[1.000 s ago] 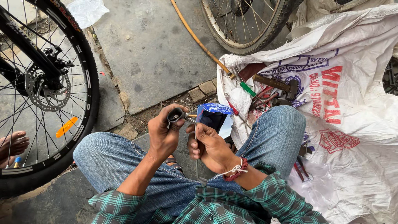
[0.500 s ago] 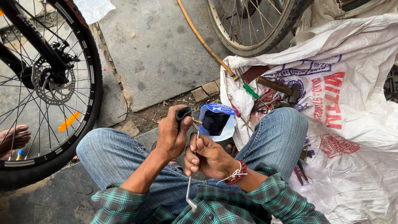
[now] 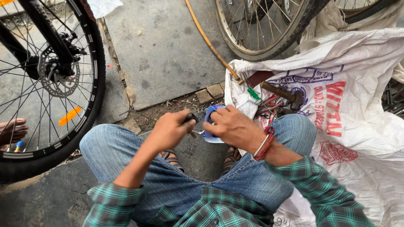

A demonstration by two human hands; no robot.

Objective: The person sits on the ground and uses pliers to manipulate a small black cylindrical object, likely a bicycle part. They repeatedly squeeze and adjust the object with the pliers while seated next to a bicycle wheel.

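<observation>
Squatting, left hand (image 3: 170,130) fisted round one dark-handled tool (image 3: 191,120), right hand (image 3: 233,126) pinching one crumpled blue pouch (image 3: 210,122), perhaps plastic; two spoked wheels (image 3: 54,88) nearby.

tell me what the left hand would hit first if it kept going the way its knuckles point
Probably the right hand and the blue pouch it holds; the left hand points right toward them, nearly touching. Depth between them is unclear.

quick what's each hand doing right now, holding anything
Left hand: closed around a small dark-handled tool.
Right hand: closed on a blue and white pouch.
</observation>
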